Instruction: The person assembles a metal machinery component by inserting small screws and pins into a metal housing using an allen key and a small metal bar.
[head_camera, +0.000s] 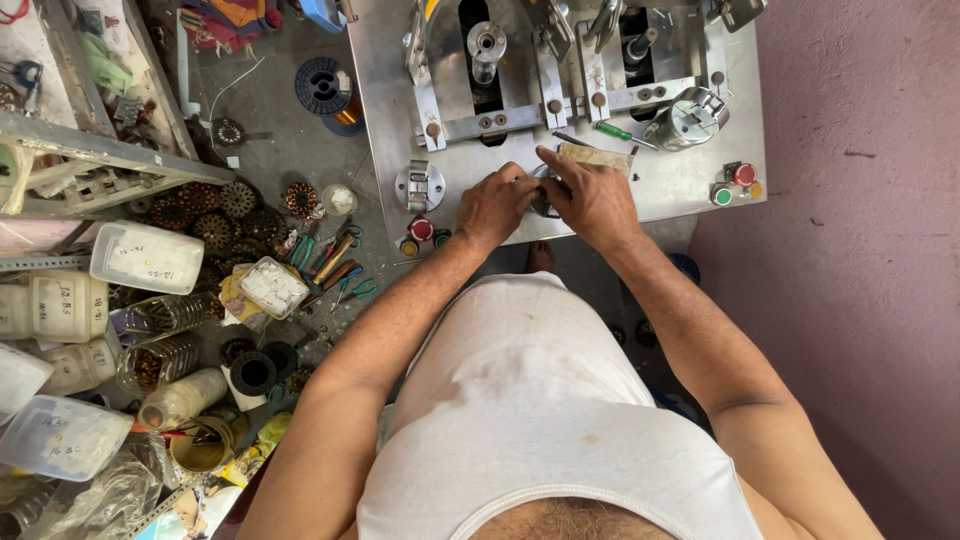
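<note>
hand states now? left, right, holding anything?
Left hand: curled on a small dark part at the metal machine table's edge; grip unclear.
Right hand: fingers on the same part; grip unclear.

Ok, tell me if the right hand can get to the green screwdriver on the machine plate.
Probably yes: the right hand rests on the plate just below the green screwdriver, with only a flat tan strip lying between them.

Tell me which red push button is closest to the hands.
The red button on the panel's front left edge, just left of the left hand; the other red button sits far right.

white labelled plastic boxes, floor left
</note>
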